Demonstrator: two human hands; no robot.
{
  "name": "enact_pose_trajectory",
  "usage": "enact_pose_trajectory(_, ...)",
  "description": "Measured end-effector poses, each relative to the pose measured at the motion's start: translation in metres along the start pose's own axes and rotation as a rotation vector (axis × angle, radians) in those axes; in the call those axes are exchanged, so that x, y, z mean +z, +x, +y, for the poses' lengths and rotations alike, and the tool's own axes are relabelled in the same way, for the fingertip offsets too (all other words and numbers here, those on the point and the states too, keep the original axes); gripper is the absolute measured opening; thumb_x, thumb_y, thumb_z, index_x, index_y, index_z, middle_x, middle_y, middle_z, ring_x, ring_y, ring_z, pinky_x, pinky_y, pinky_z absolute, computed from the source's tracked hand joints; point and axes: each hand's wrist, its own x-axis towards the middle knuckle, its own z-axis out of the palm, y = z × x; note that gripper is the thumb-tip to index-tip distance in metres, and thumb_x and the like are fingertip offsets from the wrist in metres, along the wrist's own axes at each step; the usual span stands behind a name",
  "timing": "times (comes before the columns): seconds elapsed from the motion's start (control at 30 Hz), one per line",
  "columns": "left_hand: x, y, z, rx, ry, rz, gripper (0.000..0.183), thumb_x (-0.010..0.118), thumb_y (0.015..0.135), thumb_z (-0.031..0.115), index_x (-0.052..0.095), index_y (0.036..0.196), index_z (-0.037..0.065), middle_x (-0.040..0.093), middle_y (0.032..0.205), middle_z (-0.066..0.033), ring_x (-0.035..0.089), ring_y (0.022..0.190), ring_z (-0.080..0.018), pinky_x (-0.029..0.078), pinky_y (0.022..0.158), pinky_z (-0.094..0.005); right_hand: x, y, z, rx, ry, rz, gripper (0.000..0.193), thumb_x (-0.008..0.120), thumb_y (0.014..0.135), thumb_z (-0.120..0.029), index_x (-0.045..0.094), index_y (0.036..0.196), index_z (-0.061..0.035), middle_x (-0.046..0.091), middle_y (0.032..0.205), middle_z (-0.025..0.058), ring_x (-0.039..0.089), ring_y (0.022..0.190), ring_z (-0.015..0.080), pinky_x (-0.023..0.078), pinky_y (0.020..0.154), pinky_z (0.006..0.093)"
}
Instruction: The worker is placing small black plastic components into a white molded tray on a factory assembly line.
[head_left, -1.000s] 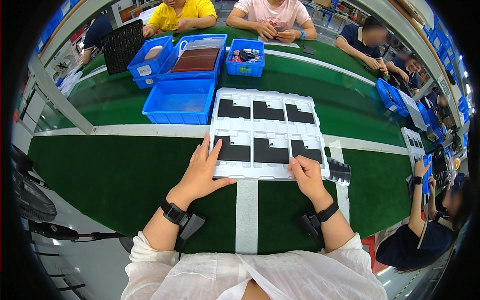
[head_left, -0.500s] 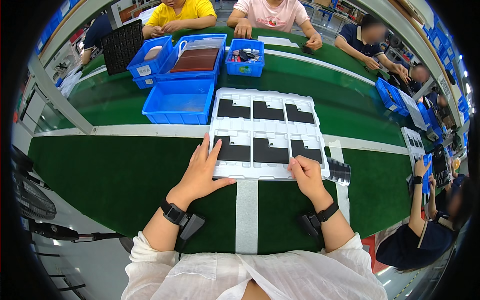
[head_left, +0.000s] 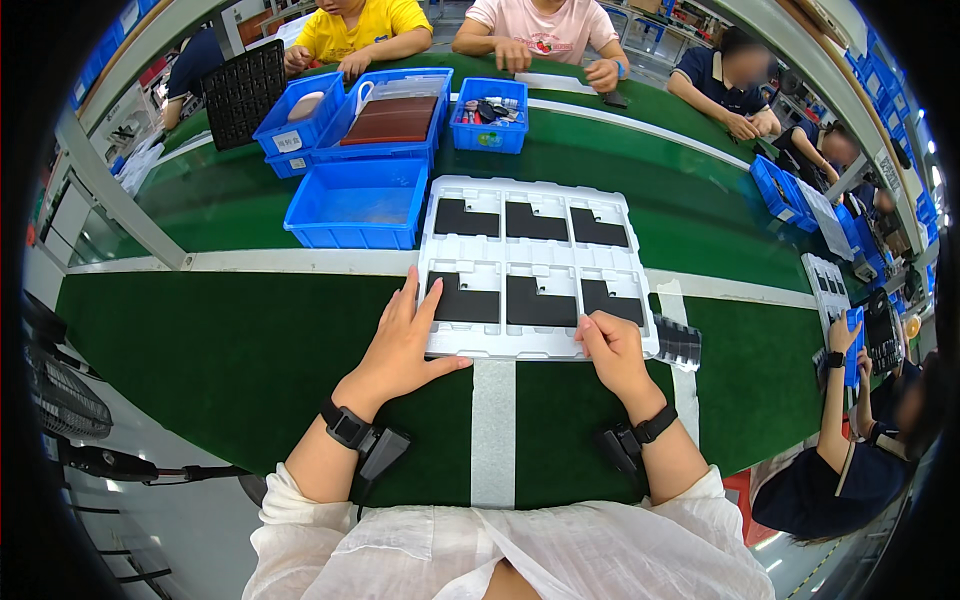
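A white plastic tray [head_left: 540,257] lies flat on the green table in front of me. Its compartments hold several flat black L-shaped pieces [head_left: 541,301] in two rows. My left hand [head_left: 398,340] rests along the tray's near left corner, fingers spread, with the thumb by the front edge. At the front right, my right hand [head_left: 615,352] is curled over the tray's near edge, its thumb and fingertips together beside the near-row pieces. Whether anything sits between those fingertips is hidden. Black bands with small devices are strapped to both wrists.
Partly under the tray's right side lies a dark strip in clear plastic [head_left: 679,343]. Beyond the tray stand an empty blue bin [head_left: 358,205], a blue bin of small parts [head_left: 490,117] and a bin with a brown flat item [head_left: 392,121]. Several people work around the table.
My hands and the tray have stayed still. Across the table, the hands of the people in yellow and pink have shifted, as have those of people at the far right.
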Motion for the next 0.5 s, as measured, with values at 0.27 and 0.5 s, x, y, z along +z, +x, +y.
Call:
enact_pose_trajectory(0.27,0.0015,-0.0001,-0.0026,0.021,-0.008,0.015,0.096,0.071,0.069,0.049,0.024,0.138,0.001,0.01,0.141,-0.0347,0.023,0.127,-0.0498,0.023,0.105,-0.0493,-0.0002,-0.0001,0.0009,0.002,-0.014,-0.004,0.026,0.052,0.088,-0.012,0.057,0.067,0.0016,0.048,0.051,0.004,0.043,0.047,0.0082,0.034,0.045,0.0245)
enact_pose_trajectory(0.5,-0.0003,0.0001,0.0,0.001,-0.001,-0.003,0.098,0.075,0.068,0.041,0.021,0.139,0.002,0.009,0.141,-0.0337,0.02,0.13,-0.0463,0.024,0.105,-0.0466,-0.0007,0.0,0.0016,0.008,-0.021,-0.008,0.026,0.052,0.089,-0.012,0.057,0.067,0.0016,0.047,0.051,0.0038,0.043,0.047,0.008,0.034,0.045,0.0242)
